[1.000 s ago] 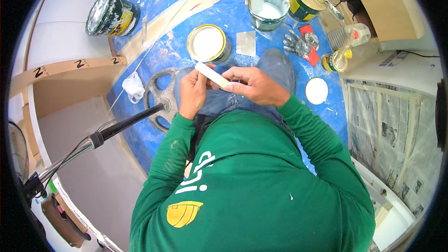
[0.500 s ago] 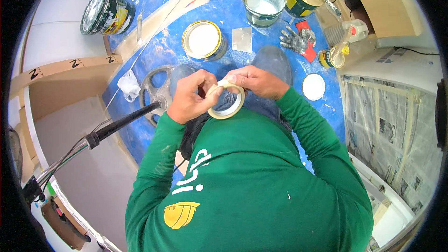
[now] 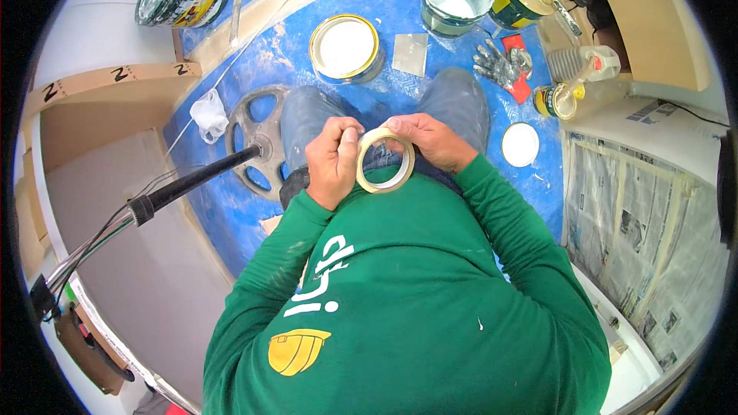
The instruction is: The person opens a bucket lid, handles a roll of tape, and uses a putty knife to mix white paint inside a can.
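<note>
A cream roll of masking tape [image 3: 408, 170] is held upright in front of my belly, its open ring facing me. My right hand [image 3: 437, 141] grips the roll's upper right edge, thumb on top. Close against the roll's left side is my left hand [image 3: 334, 161], fingers curled and thumb raised in a pinch. Whether a strip of tape lies between those fingertips cannot be made out. Beyond my hands are my knees in dark trousers, with an open can of white paint [image 3: 345, 48] and a flat grey plate [image 3: 410, 54] past them.
A metal stand base [image 3: 265, 142] with a black pole is left of my legs, near a crumpled plastic bag [image 3: 209, 116]. Buckets [image 3: 457, 0], work gloves [image 3: 500, 68], a jug [image 3: 588, 64] and a white lid [image 3: 520, 144] lie on the blue floor covering at right.
My left hand has drawn back from the roll's face to its left side, its thumb now pointing up. The roll has shifted slightly right with my right hand. The view has tilted a little.
</note>
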`<state>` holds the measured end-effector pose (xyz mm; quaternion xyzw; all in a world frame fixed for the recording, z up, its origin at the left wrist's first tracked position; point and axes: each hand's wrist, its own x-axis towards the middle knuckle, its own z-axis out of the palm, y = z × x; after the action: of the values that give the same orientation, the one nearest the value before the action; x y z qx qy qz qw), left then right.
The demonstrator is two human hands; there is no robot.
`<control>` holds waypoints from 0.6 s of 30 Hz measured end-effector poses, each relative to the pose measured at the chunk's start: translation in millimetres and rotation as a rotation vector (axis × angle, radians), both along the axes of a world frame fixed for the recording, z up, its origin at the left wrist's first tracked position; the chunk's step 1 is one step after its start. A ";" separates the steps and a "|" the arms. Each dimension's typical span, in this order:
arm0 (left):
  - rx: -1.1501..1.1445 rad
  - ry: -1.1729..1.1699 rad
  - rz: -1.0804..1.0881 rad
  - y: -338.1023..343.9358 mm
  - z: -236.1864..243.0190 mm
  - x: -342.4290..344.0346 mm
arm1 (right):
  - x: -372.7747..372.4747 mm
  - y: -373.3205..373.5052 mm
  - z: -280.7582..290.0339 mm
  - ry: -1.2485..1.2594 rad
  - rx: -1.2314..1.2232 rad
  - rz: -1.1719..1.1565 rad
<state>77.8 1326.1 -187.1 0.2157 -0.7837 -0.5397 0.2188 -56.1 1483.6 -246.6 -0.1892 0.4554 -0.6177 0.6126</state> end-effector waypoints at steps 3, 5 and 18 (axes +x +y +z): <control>0.021 0.003 -0.030 -2.2 -11.1 8.2 | -0.9 1.1 3.2 0.002 -0.009 0.027; -0.049 0.014 -0.071 -6.2 -19.6 16.7 | -1.8 1.6 7.5 0.024 -0.009 0.021; 0.075 0.122 0.022 2.9 -15.5 10.8 | -6.8 1.9 22.2 0.068 -0.040 0.039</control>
<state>88.5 1329.0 -202.6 0.1989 -0.7457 -0.5785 0.2639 -62.9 1485.5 -224.4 -0.2309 0.4597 -0.6077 0.6050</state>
